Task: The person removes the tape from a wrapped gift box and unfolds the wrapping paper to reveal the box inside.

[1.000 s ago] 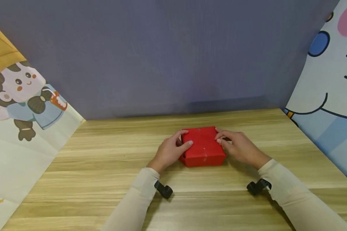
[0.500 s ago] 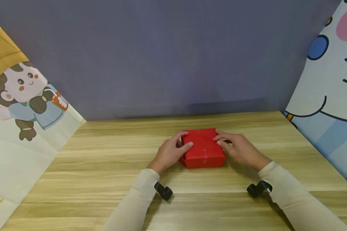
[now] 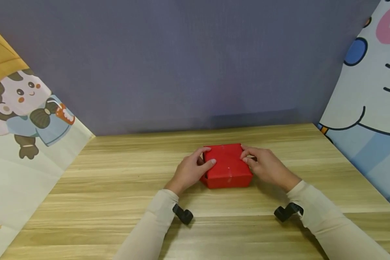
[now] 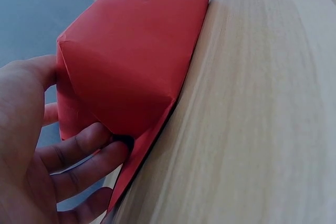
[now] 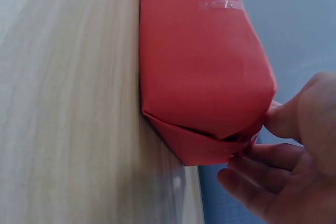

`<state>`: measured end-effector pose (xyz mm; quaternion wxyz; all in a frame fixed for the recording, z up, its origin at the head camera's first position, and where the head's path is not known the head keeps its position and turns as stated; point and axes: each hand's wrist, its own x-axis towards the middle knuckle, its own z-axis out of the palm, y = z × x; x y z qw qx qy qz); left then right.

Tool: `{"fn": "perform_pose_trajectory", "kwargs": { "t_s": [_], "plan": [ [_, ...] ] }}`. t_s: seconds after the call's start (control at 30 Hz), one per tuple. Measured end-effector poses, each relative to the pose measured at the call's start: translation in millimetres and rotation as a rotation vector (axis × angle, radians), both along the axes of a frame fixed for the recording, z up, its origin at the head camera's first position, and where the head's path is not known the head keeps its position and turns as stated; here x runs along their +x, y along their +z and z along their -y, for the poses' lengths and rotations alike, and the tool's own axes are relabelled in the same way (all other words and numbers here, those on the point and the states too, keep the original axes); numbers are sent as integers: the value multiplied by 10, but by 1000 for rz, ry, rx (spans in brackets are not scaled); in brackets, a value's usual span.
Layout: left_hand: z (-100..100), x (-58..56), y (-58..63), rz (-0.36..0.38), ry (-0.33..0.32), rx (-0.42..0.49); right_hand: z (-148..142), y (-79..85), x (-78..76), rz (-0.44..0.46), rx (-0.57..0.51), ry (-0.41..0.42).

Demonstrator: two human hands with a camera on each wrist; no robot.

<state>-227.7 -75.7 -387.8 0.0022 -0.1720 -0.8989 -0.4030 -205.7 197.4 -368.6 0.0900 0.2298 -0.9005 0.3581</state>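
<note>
A box wrapped in red paper [image 3: 228, 162] lies on the table between both hands, with clear tape [image 5: 223, 4] across its paper. At the left end my left hand [image 3: 189, 171] holds the box, thumb and index finger on the top. In the left wrist view, other fingers [image 4: 84, 156] touch the folded end paper, where a flap sticks out along the tabletop. My right hand [image 3: 269, 167] pinches the right end near the top edge. The right wrist view shows that end folded in, with thumb and fingers [image 5: 273, 156] at the fold. Part of each end is hidden by the hands.
The wood-grain table [image 3: 117, 202] stretches around the box. A grey-blue panel [image 3: 182, 65] stands behind it, with cartoon-printed panels at the left [image 3: 35, 108] and right [image 3: 370, 97]. Each sleeved wrist bears a black camera mount [image 3: 183, 213].
The right fingers moved slightly over the top edge, then back toward it. The left hand keeps its hold, and the box stays in place.
</note>
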Motion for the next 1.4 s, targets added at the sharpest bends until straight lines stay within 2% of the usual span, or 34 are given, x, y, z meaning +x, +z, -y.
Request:
{"fn": "perform_pose_trajectory", "kwargs": {
  "t_s": [0.13, 0.37, 0.57, 0.7, 0.87, 1.0, 1.23, 1.4],
  "plan": [
    [-3, 1, -6, -7, -1, 2, -19, -24, -7, -8, -9, 16],
    [4, 10, -15, 0, 2, -4, -36, -26, -12, 40, 26, 9],
    [6, 4, -17, -3, 1, 0, -50, -27, -14, 9, 35, 31],
    [12, 9, -18, -2, 4, 0, -74, -47, -19, 35, -10, 46],
    [13, 13, -19, -4, 4, 3, -76, -59, -24, 89, -101, 19],
    [10, 15, -15, -3, 2, 6, -37, -73, -21, 72, -105, -11],
    [10, 12, -12, -7, 8, 1, 84, -93, -22, -23, -73, -88],
    [10, 9, -5, -9, 0, 2, 107, -86, -19, -39, -40, -111]
  ]
}}
